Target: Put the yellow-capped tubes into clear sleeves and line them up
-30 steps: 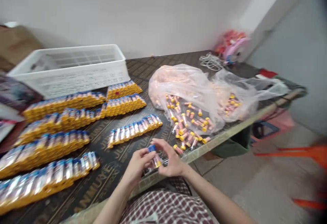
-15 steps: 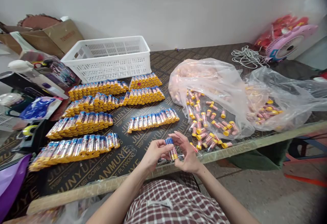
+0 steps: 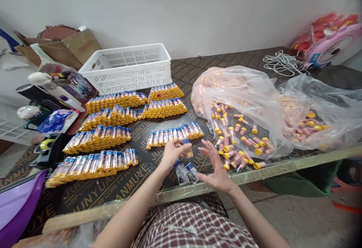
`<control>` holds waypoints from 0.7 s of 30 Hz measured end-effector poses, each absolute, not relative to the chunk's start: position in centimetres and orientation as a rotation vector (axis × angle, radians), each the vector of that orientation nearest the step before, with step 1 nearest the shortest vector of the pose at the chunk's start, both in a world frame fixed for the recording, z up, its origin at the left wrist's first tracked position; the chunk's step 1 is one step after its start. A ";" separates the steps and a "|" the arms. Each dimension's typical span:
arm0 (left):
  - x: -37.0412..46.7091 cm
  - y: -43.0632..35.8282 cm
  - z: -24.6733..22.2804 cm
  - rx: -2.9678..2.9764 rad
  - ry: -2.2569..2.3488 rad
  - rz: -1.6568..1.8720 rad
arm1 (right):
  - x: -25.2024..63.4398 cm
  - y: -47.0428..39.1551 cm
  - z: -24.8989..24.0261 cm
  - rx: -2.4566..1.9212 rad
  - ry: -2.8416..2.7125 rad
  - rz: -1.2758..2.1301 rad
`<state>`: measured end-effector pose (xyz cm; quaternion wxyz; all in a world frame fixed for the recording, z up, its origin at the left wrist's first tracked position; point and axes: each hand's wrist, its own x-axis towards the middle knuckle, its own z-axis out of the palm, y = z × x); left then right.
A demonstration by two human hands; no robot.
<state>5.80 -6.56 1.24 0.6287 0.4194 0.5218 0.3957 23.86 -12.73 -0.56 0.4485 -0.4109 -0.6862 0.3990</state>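
Observation:
My left hand [image 3: 173,153] is closed on a small clear tube [image 3: 187,150] with a blue cap and a yellow end. My right hand [image 3: 216,170] is apart from it, fingers spread and holding nothing. Below the hands lie several small clear pieces with blue tops [image 3: 187,173] near the table edge. Just beyond the left hand is a row of finished-looking blue-and-yellow tubes [image 3: 174,134]. Right of my right hand, pink-printed tubes with yellow ends [image 3: 234,153] spill loosely from a translucent plastic bag [image 3: 240,78].
Stacked rows of blue-and-yellow tubes [image 3: 93,163] fill the left side. Behind them stands a white perforated basket [image 3: 127,72]. Another plastic bag [image 3: 325,97], a coiled cord [image 3: 283,63] and a pink fan [image 3: 333,48] are at right. A purple container [image 3: 22,206] is at lower left.
My right hand has come off the tube and opened. My left hand has carried the tube slightly forward, uncovering the clear pieces below. The view has shifted a little.

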 end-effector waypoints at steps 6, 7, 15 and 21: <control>5.5 0.9 0.2 1.617 1.764 0.847 | 26.0 -12.5 -1.1 -1.284 -1.682 0.774; 5.7 1.3 0.3 1.694 1.810 0.799 | 26.4 -12.5 -1.1 -1.313 -1.721 0.727; 4.1 -3.4 0.7 1.891 1.788 0.634 | 30.0 -12.1 -2.5 -1.607 -1.962 0.359; 1.4 -10.2 -3.3 1.731 1.837 0.418 | 29.5 -12.0 -2.5 -1.956 -2.331 0.339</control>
